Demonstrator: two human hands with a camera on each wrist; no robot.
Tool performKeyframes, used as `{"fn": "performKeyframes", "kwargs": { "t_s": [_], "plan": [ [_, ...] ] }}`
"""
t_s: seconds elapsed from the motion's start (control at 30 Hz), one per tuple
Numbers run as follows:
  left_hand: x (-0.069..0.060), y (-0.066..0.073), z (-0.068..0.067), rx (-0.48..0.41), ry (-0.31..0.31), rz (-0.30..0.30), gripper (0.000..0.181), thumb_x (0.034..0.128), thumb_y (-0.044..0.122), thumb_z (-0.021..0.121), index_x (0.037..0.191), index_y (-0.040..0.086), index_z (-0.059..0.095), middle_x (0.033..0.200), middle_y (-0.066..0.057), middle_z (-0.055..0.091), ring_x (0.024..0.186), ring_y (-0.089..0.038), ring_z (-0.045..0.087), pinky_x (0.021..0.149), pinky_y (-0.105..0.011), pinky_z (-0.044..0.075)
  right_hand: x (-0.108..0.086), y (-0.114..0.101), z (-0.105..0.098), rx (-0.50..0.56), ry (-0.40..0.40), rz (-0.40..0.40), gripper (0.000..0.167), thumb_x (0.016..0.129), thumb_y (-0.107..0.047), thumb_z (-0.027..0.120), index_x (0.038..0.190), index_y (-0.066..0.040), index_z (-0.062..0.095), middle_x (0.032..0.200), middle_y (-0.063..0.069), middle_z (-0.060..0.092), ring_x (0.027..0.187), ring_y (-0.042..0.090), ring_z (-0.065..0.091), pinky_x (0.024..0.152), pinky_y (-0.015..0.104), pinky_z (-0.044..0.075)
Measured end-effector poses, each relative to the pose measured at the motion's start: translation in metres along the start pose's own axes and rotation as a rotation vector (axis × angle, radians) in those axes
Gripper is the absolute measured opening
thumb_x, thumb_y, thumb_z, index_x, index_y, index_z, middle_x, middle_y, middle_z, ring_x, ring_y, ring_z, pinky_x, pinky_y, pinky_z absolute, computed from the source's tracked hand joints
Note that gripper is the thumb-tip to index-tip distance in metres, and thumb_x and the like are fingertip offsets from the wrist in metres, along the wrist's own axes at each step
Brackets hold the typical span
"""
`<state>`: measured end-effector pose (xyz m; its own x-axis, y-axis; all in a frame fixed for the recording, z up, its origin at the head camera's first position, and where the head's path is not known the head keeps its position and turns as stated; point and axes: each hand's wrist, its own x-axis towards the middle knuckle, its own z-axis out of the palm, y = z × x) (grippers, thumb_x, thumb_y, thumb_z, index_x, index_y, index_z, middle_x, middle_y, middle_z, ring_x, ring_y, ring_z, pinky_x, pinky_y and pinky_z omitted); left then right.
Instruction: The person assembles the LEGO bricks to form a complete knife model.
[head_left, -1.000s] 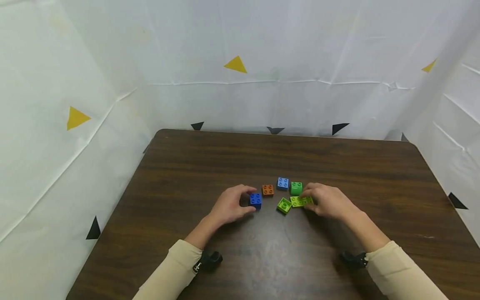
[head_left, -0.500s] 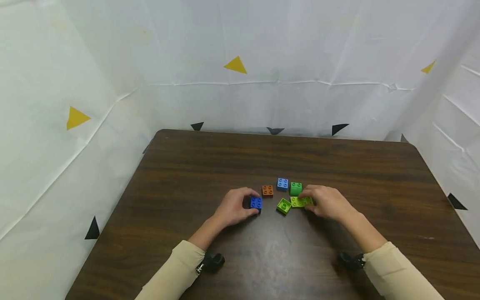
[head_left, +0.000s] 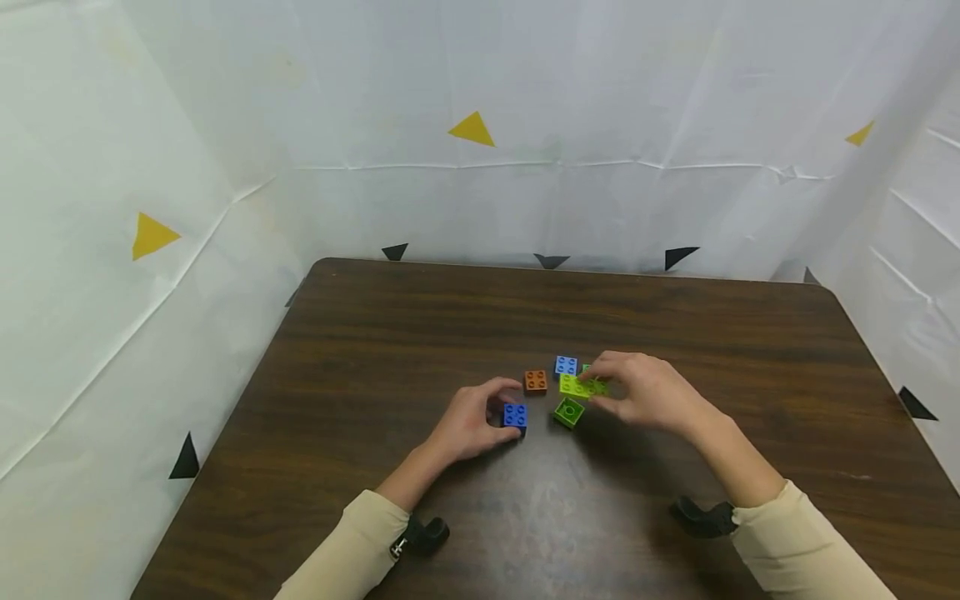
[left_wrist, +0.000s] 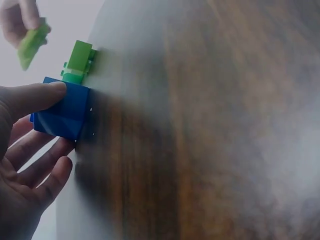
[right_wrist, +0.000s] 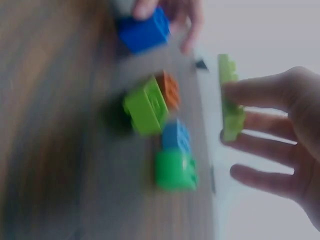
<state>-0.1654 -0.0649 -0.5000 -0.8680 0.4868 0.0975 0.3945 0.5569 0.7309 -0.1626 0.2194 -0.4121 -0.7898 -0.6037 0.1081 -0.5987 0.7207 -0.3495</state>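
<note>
My left hand grips a dark blue toy brick between thumb and fingers, low at the table. In the left wrist view the thumb presses the near face of this brick. My right hand pinches a flat lime-green brick with two rows of studs, raised off the table. The right wrist view shows that lime brick edge-on between thumb and fingers. Below it on the table, a lime-green square brick lies with its studs not facing up. The held flat brick partly hides a green rounded brick in the head view.
An orange-brown brick and a lighter blue brick stand studs-up just beyond the hands. The dark wood table reaches back to white sheeting that hangs behind and at both sides.
My right hand has lifted the flat lime brick off the table and carried it left. My left hand has drawn the dark blue brick slightly toward me and a little right.
</note>
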Motion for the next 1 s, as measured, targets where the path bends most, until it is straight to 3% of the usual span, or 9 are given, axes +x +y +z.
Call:
{"fn": "performKeyframes", "kwargs": {
  "t_s": [0.17, 0.33, 0.47, 0.57, 1.0],
  "plan": [
    [-0.001, 0.000, 0.000, 0.008, 0.016, 0.022, 0.064, 0.0755, 0.017, 0.087, 0.132, 0.014, 0.057, 0.102, 0.004, 0.071, 0.095, -0.012, 0.063, 0.078, -0.029, 0.052, 0.015, -0.021, 0.023, 0.028, 0.038, -0.132, 0.028, 0.084, -0.023, 0.080, 0.111, -0.020, 0.073, 0.101, -0.007, 0.065, 0.076, 0.011, 0.059, 0.066, 0.030, 0.051],
    [-0.001, 0.001, 0.002, 0.030, 0.015, 0.024, 0.063, 0.0750, 0.018, 0.087, 0.131, 0.017, 0.059, 0.108, 0.002, 0.069, 0.083, -0.012, 0.062, 0.070, -0.026, 0.052, 0.027, -0.030, 0.048, 0.012, 0.066, -0.203, 0.028, 0.085, -0.025, 0.079, 0.111, -0.020, 0.073, 0.106, -0.005, 0.065, 0.079, 0.011, 0.062, 0.067, 0.029, 0.054],
    [-0.002, 0.001, 0.002, 0.051, 0.023, 0.036, 0.057, 0.0750, 0.020, 0.087, 0.126, 0.019, 0.062, 0.117, 0.003, 0.067, 0.087, -0.012, 0.062, 0.075, -0.029, 0.051, 0.033, -0.036, 0.058, 0.006, 0.100, -0.241, 0.028, 0.083, -0.023, 0.080, 0.110, -0.018, 0.073, 0.108, -0.004, 0.065, 0.081, 0.010, 0.062, 0.069, 0.029, 0.054],
    [-0.001, 0.001, 0.002, 0.051, 0.033, 0.053, 0.050, 0.0749, 0.021, 0.087, 0.120, 0.019, 0.066, 0.116, 0.004, 0.068, 0.098, -0.012, 0.062, 0.082, -0.031, 0.051, 0.034, -0.039, 0.062, -0.002, 0.107, -0.254, 0.027, 0.083, -0.024, 0.080, 0.109, -0.018, 0.073, 0.109, -0.005, 0.065, 0.086, 0.009, 0.062, 0.071, 0.029, 0.055],
    [-0.002, 0.001, 0.001, 0.067, 0.036, 0.066, 0.041, 0.0758, 0.025, 0.087, 0.112, 0.017, 0.070, 0.105, 0.003, 0.071, 0.086, -0.010, 0.062, 0.073, -0.026, 0.050, 0.032, -0.043, 0.069, -0.014, 0.125, -0.252, 0.025, 0.083, -0.025, 0.080, 0.106, -0.018, 0.074, 0.108, -0.006, 0.065, 0.091, 0.010, 0.063, 0.071, 0.031, 0.055]
  ]
}}
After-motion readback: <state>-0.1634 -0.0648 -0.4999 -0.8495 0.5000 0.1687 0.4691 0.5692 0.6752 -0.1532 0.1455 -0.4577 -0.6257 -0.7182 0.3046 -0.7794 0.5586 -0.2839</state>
